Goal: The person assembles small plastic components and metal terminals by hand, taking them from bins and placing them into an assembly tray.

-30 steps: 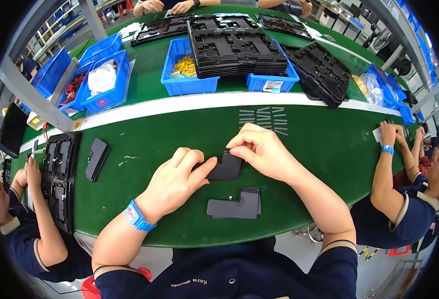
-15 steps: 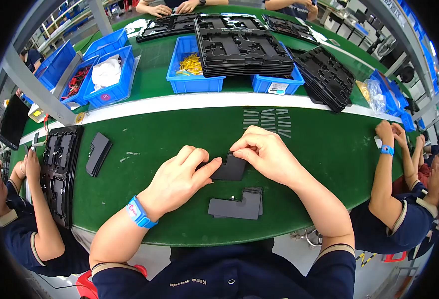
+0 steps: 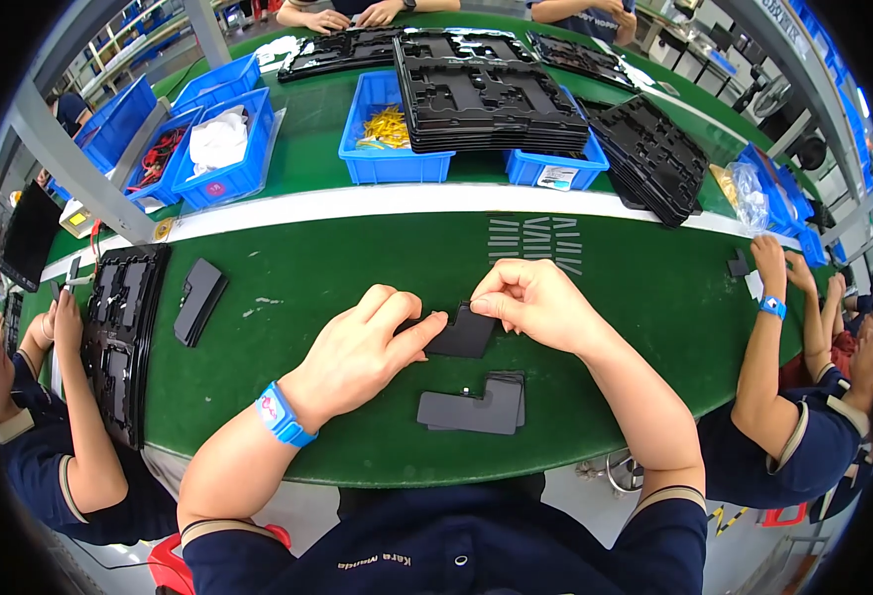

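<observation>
Two hands (image 3: 533, 305) touch one black L-shaped piece (image 3: 462, 338).

Present are the wearer's two hands (image 3: 372, 332), one dark L-shaped piece (image 3: 466, 336) at centre, two stacks of dark pieces (image 3: 471, 412), two blue bins (image 3: 397, 168) upper centre, and three columns of strips (image 3: 536, 238).
</observation>
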`<action>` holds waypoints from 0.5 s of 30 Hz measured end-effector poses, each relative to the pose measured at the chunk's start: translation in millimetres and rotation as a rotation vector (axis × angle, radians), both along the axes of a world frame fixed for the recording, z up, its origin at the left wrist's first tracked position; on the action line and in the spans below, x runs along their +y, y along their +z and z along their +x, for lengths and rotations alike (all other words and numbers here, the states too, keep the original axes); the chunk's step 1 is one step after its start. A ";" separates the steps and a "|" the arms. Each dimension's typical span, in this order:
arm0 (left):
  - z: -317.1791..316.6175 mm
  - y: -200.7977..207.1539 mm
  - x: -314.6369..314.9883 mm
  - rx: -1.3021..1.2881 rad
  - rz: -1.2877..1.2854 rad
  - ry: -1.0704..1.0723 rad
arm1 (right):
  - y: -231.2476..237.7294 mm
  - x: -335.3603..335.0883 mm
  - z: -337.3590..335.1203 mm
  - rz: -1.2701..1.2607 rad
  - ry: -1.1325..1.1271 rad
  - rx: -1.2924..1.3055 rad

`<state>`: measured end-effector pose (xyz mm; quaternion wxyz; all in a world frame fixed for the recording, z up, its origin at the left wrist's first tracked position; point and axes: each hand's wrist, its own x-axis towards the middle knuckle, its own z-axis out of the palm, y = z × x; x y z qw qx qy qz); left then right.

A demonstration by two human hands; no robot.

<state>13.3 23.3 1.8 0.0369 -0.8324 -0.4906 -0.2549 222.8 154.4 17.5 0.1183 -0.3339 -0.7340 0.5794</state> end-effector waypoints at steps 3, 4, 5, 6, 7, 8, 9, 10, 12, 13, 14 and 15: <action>-0.6 -0.4 0.7 0.005 0.005 -0.011 | -7.5 -0.6 1.3 0.099 0.004 0.048; -0.7 -0.6 1.0 0.004 0.005 -0.011 | -8.8 -0.4 1.7 0.132 0.008 0.074; -1.0 -0.9 1.0 0.006 0.007 -0.014 | -8.2 -0.7 1.3 0.131 0.010 0.074; -1.3 -1.1 0.9 0.007 0.008 -0.017 | -6.8 -1.2 0.8 0.144 0.011 0.070; -1.5 -1.1 0.8 0.007 0.008 -0.016 | -6.2 -1.4 0.5 0.156 0.013 0.067; -1.5 -0.8 0.8 0.009 0.015 -0.019 | -6.8 -0.9 0.7 0.156 0.013 0.066; -1.4 -0.6 0.7 0.012 0.023 -0.022 | -8.1 0.4 1.4 0.111 0.019 0.071; -1.1 -0.7 0.7 0.012 0.023 -0.022 | -8.6 1.4 1.7 0.065 0.025 0.076; 0.2 -1.1 0.9 0.016 0.057 -0.015 | -6.9 2.6 2.2 -0.008 0.036 0.083; 0.1 -0.5 0.4 0.016 0.057 -0.017 | -6.1 3.3 2.5 -0.081 0.047 0.091; -0.4 0.2 0.2 0.037 0.053 -0.013 | -6.2 4.1 2.7 -0.080 0.045 0.092; -0.6 0.9 0.2 0.057 0.049 -0.009 | -7.1 5.0 2.6 -0.096 0.052 0.090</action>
